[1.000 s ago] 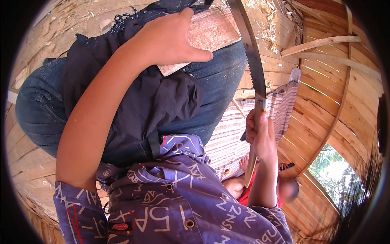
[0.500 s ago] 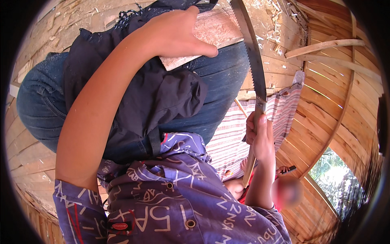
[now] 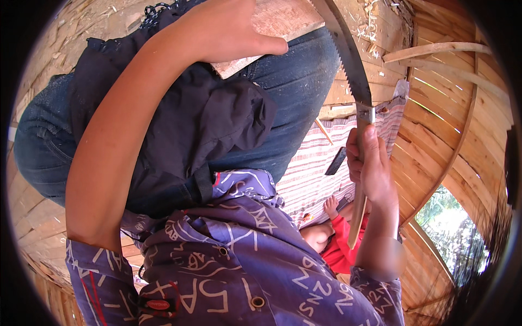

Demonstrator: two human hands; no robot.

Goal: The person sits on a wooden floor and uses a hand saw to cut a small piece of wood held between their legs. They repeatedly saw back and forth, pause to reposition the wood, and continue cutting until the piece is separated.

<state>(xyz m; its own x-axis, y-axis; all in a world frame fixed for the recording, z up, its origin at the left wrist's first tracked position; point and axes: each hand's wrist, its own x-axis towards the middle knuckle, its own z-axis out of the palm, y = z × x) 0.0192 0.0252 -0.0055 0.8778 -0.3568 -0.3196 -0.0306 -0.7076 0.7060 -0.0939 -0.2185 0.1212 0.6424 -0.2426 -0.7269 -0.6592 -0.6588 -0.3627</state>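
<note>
My left hand [image 3: 231,33] grips a rough wooden board [image 3: 288,17] at the upper middle, its thumb along the near edge. The upper picture edge cuts off its other fingers and part of the board. My right hand [image 3: 375,165] is wrapped round the handle of a curved handsaw [image 3: 353,62]. The toothed blade runs up beside the board's right end, and its tip leaves the picture. Whether the teeth touch the wood, I cannot tell. Under the board are my legs in blue jeans [image 3: 302,92], with a dark cloth [image 3: 217,119] bunched over them.
A striped cloth [image 3: 307,176] covers the floor at the right, with a small dark flat object [image 3: 336,161] on it. A person in red [image 3: 342,239] is close behind my right forearm. Wood shavings [image 3: 370,27] litter the plank floor. A plank wall [image 3: 429,130] rises at far right.
My right hand and the saw have shifted to the right and upward in the picture. My left hand and the board sit higher in view. The dark flat object now shows on the striped cloth.
</note>
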